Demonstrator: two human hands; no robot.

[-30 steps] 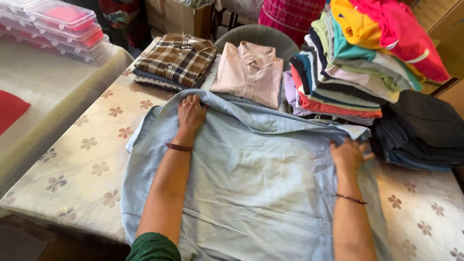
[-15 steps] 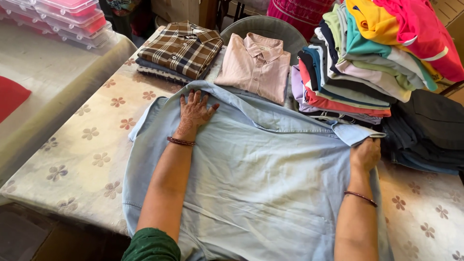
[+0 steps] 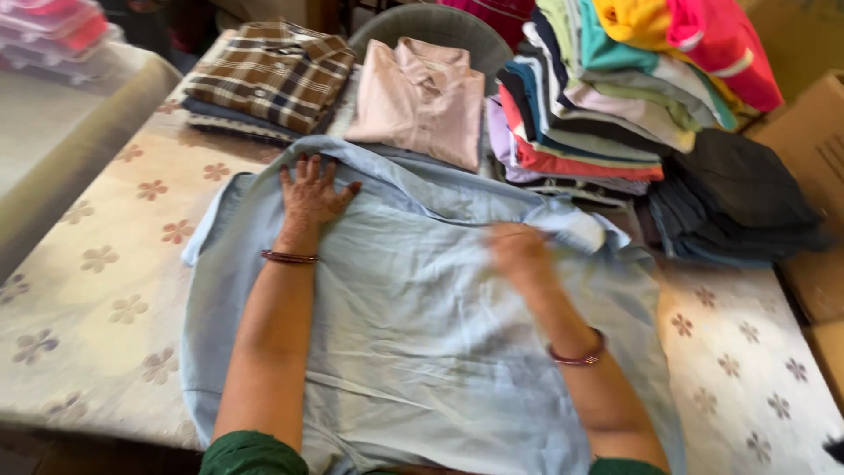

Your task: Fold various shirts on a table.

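While the light blue shirt lies spread on the table, which has a cream cloth with a flower pattern, the left hand presses flat on its upper left part with the fingers spread. The right hand is on the shirt near its collar, but it is blurred, so I cannot tell if it is open or closed. Behind the shirt are a folded plaid shirt, a folded pink shirt and a tall pile of coloured clothes.
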